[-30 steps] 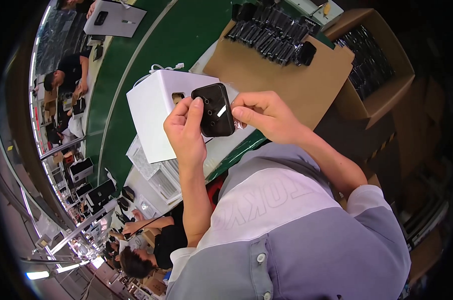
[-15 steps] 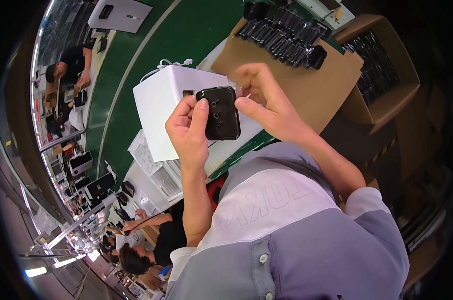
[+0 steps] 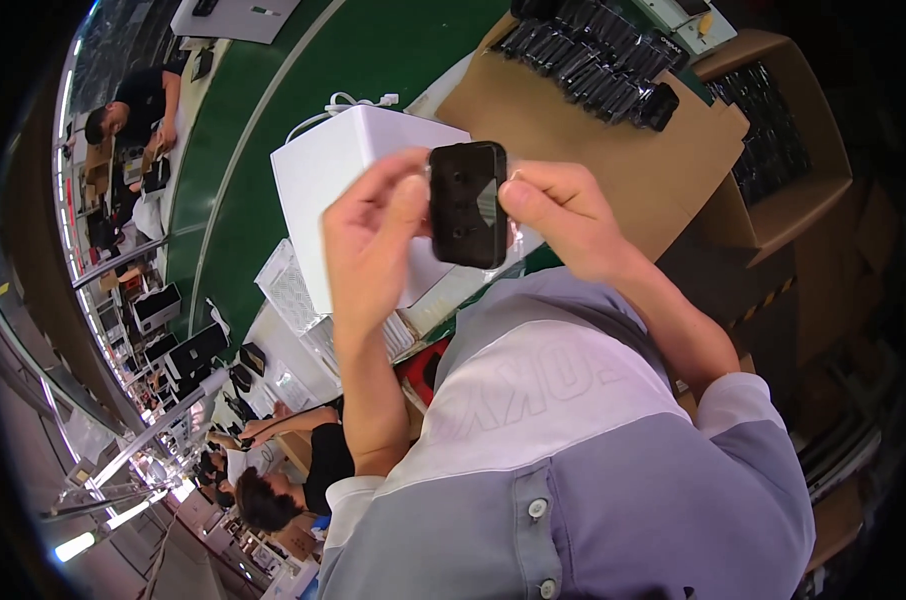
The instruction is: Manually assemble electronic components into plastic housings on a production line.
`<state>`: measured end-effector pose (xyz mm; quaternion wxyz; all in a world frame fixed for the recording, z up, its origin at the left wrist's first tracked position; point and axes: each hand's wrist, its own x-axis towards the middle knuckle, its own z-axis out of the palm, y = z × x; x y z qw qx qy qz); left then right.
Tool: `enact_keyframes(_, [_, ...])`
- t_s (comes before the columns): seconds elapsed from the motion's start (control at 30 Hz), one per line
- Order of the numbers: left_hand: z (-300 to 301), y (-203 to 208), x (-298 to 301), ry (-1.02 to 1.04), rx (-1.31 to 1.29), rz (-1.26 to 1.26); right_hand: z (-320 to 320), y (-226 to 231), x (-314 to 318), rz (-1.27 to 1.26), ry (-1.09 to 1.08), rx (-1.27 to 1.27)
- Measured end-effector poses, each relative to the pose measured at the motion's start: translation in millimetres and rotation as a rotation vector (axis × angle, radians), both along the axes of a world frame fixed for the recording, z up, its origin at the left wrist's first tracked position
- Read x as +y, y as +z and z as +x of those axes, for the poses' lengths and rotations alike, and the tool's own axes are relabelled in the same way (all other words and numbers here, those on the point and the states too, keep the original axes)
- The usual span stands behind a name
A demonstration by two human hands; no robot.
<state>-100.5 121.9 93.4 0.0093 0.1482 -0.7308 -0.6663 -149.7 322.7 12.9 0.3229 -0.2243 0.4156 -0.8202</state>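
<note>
A shiny black panel (image 3: 469, 205) with rounded corners and small round holes stands upright between my hands, above a white box-shaped housing (image 3: 323, 190). A pale reflection or clear film shows on its right half. At its right edge my right hand (image 3: 573, 215) is closed, thumb and fingers pinching the rim. My left hand (image 3: 368, 240) is curled at the left edge, slightly blurred; its fingertips meet the panel there and are partly hidden.
Brown cardboard (image 3: 593, 170) lies on the right, bearing several wrapped black parts (image 3: 593, 60). Beside it stands an open carton (image 3: 808, 190) of similar parts. A white cable (image 3: 343, 105) lies behind the housing. Co-workers (image 3: 138, 110) work at left along the green bench (image 3: 263, 90).
The black panel has moved right and slightly up, away from my left palm. My right hand has closed from loosely spread fingers onto its right edge.
</note>
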Motion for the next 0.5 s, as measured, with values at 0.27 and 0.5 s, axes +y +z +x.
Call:
enact_keyframes(0.27, [20, -19, -130, 0.296, 0.094, -0.786, 0, -40, -16, 0.306, -0.136, 0.027])
enact_keyframes(0.5, [29, -39, -126, 0.156, -0.137, -0.361, 1, -34, -50, 0.344, -0.117, 0.08])
